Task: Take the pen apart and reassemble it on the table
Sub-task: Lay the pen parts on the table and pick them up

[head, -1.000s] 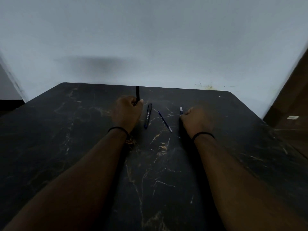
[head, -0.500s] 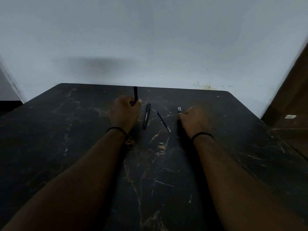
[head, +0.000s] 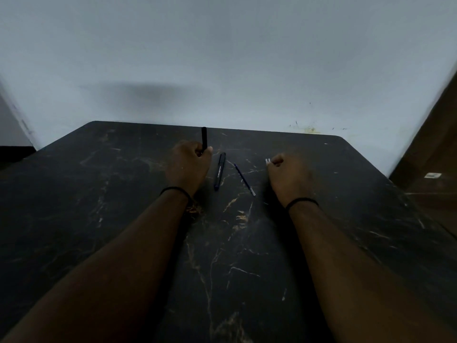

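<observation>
My left hand [head: 188, 167] is closed around a black pen part [head: 204, 139] that sticks up out of the fist, pointing away from me. A dark blue pen barrel with white print [head: 219, 171] lies flat on the table just right of that hand. A thin blue refill with a pale tip [head: 244, 179] lies diagonally between my hands. My right hand [head: 289, 179] rests on the table, its fingertips pinching a small pale pen piece [head: 267, 161]. Most of that piece is hidden by the fingers.
The table [head: 123, 219] is black marble with pale veins, its far edge against a plain wall [head: 222, 70]. A brown floor with a small white scrap [head: 432, 175] lies past the table's right edge. Both wrists wear black bands.
Both hands stay in about the same place. The view has shifted slightly. The small piece at my right fingertips now shows paler and a little clearer.
</observation>
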The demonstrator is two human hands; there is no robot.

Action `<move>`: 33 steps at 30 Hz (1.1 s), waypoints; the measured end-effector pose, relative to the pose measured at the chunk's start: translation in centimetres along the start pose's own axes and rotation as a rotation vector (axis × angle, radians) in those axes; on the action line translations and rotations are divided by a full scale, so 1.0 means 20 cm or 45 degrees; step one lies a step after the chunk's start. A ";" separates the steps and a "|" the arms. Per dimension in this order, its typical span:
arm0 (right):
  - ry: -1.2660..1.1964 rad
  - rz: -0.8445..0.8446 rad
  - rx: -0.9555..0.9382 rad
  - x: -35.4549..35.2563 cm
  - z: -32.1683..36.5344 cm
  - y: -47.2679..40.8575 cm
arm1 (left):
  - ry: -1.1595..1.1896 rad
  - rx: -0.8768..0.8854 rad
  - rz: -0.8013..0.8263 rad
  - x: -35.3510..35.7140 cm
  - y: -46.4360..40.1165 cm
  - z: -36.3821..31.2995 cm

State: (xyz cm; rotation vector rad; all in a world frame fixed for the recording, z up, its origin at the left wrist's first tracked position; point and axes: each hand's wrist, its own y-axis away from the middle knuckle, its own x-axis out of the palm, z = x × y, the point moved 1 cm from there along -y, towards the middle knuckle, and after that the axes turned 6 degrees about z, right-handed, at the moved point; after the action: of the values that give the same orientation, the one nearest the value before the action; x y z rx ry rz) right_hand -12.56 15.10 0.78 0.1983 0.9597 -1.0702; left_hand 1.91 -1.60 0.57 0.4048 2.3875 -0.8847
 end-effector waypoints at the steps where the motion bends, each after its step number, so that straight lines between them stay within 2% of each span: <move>1: 0.001 0.002 -0.049 0.01 0.02 0.00 | -0.016 0.004 -0.005 0.00 0.00 0.00; 4: 0.093 0.090 -0.156 0.04 0.07 0.03 | -0.042 0.013 -0.003 0.00 0.00 0.00; 7: 0.278 0.227 -0.159 0.09 0.13 0.06 | -0.038 0.000 -0.011 0.01 0.00 0.00; 12: 0.442 0.179 -0.169 0.11 0.17 0.08 | -0.041 0.065 -0.016 0.00 0.02 -0.02; 19: 0.507 0.333 -0.240 0.08 0.21 0.11 | -0.079 0.118 0.010 0.01 0.02 -0.03; 21: 0.409 0.293 -0.243 0.07 0.23 0.11 | -0.061 0.137 0.012 0.01 0.01 -0.02; 24: -0.026 0.073 -0.294 0.05 0.25 0.11 | -0.048 0.160 0.040 0.01 0.01 -0.02; 26: -0.219 -0.176 -0.485 0.04 0.26 0.13 | -0.082 0.184 0.053 0.01 0.00 -0.02; 28: -0.420 -0.327 -0.652 0.02 0.27 0.16 | -0.145 0.214 0.056 0.02 0.00 -0.02; 33: -0.665 -0.387 -0.795 0.01 0.28 0.18 | -0.211 0.256 0.108 0.03 0.00 -0.03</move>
State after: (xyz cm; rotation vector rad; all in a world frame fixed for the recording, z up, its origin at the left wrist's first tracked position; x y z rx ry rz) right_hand -6.35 13.60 2.86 -0.7279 0.8103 -0.9724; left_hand 1.16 -1.17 0.71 0.4864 2.1230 -1.0800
